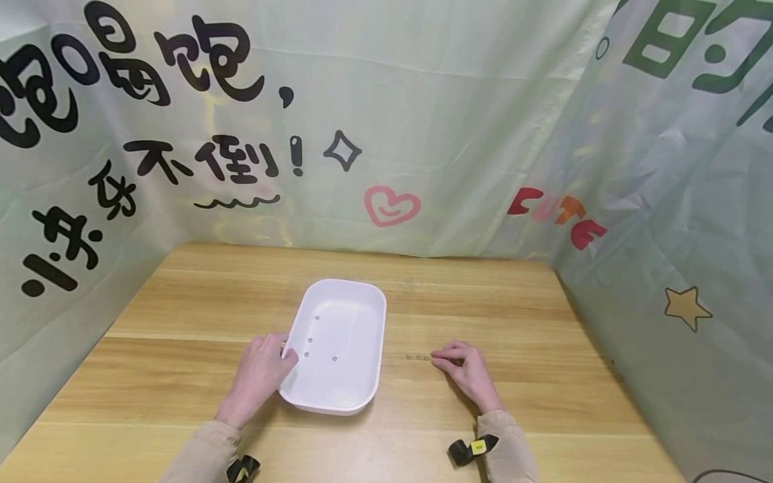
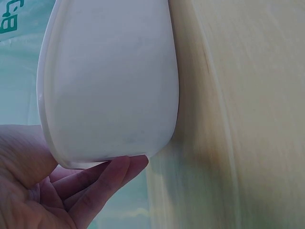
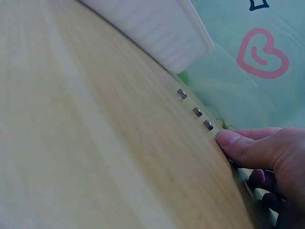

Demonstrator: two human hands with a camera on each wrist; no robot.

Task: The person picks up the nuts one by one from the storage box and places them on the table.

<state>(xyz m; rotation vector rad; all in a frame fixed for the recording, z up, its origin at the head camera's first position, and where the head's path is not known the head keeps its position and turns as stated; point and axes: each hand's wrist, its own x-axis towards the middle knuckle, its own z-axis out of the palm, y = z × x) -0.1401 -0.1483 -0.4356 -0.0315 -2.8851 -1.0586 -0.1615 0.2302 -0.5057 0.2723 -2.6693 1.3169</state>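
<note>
A white plastic tray [image 1: 353,400] stands on the wooden table. My left hand [image 1: 264,369] grips its left rim, thumb over the edge and fingers [image 2: 102,188] curled against the outer wall. Several small metal nuts, one of them a nut [image 1: 335,359] near the middle, lie scattered on the tray floor. To the right of the tray, more hex nuts [image 3: 197,111] lie in a short row on the table. At the row's right end my right hand [image 1: 468,370] pinches with thumb and forefinger; the nut between the fingertips is mostly hidden by them.
The wooden table [image 1: 483,288] is bounded by a printed cloth [image 1: 459,134] at the back and both sides. Black devices are strapped at both wrists, the right device [image 1: 474,449] lying near the tabletop.
</note>
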